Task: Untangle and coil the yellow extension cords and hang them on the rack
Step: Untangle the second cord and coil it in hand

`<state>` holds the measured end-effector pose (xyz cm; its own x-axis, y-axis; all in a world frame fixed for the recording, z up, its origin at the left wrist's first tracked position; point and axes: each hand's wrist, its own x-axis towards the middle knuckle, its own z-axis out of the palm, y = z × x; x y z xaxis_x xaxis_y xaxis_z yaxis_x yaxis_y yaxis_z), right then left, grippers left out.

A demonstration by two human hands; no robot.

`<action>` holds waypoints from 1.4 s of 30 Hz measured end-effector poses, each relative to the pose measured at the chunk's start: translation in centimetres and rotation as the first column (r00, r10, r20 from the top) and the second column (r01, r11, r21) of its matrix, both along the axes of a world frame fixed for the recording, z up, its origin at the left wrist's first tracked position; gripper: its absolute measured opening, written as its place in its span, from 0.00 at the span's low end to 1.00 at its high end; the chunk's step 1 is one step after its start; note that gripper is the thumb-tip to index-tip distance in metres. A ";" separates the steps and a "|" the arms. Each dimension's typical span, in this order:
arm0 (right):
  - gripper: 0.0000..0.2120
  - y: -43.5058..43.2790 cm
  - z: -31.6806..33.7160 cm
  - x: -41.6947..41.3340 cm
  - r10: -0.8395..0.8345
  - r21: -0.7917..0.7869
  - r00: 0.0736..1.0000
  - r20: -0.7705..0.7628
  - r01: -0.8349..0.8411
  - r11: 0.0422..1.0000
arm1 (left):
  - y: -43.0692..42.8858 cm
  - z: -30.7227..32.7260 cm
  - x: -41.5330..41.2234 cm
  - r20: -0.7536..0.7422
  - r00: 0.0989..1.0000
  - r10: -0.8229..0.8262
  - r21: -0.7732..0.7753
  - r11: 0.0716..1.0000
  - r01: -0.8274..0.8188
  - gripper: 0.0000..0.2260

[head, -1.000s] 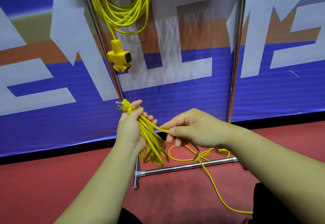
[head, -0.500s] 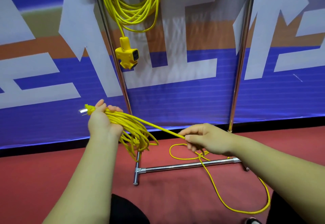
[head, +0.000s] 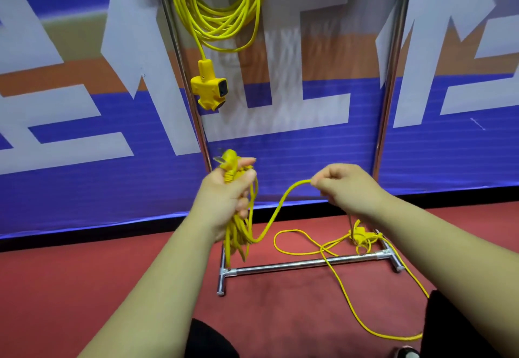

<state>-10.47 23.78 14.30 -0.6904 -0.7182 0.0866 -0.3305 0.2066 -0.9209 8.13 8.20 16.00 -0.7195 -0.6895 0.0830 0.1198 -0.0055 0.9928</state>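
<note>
Where the red floor [head: 280, 318] lies nearest, a loose run of yellow cord [head: 346, 300] is seen crossing it from the lower right edge toward the rack, and bare floor is left open on its left. Higher up, a part-wound coil [head: 238, 234] is gripped by the left hand [head: 224, 197], fingers curled round the strands, with the plug [head: 229, 161] standing out above the fist. A slack span is carried from the coil up to the right hand [head: 348, 186], where it is pinched in curled fingers. Beyond the hands, the cord is laid across the rack's base bar [head: 280, 266], and a small tangle [head: 362, 235] is gathered by its right foot. Farther back, a finished coil [head: 222, 12] is hung at the top edge, its socket block [head: 209, 86] dangling just beside the left upright [head: 182, 63], before the banner [head: 309, 147].
</note>
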 end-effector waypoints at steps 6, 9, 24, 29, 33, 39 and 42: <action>0.04 0.8 4.6 3.3 0.220 -0.185 0.974 -0.059 -0.227 0.956 | 3.2 -1.1 -1.7 0.149 0.973 -0.176 -0.040 0.982 0.184 0.07; 0.03 0.7 5.0 3.5 0.254 -0.216 0.966 -0.054 -0.260 0.941 | 3.6 -1.1 -1.6 0.186 0.954 -0.235 -0.046 0.968 0.247 0.05; 0.06 0.3 -4.4 -2.5 0.474 0.438 0.881 -0.005 -0.424 0.792 | 0.1 3.3 0.6 -0.294 0.956 -0.008 0.162 0.985 0.058 0.07; 0.10 0.5 -5.9 -3.2 0.355 0.455 0.930 0.098 -0.359 0.815 | -1.0 2.7 0.6 -0.280 0.954 0.107 0.217 0.975 -0.046 0.09; 0.07 0.2 -4.5 -2.9 0.169 0.253 0.949 0.266 -0.238 0.938 | -2.1 1.3 0.0 -0.194 0.961 0.196 0.239 0.960 -0.148 0.06; 0.06 0.6 -0.4 -2.4 0.010 -0.092 0.963 0.270 0.016 0.996 | -4.3 -1.9 -0.5 -0.075 0.932 0.354 0.232 0.915 -0.329 0.11; 0.04 1.6 0.7 -2.1 0.004 -0.129 0.971 0.239 0.028 0.991 | -4.7 -2.8 -0.6 -0.038 0.904 0.425 0.207 0.889 -0.409 0.13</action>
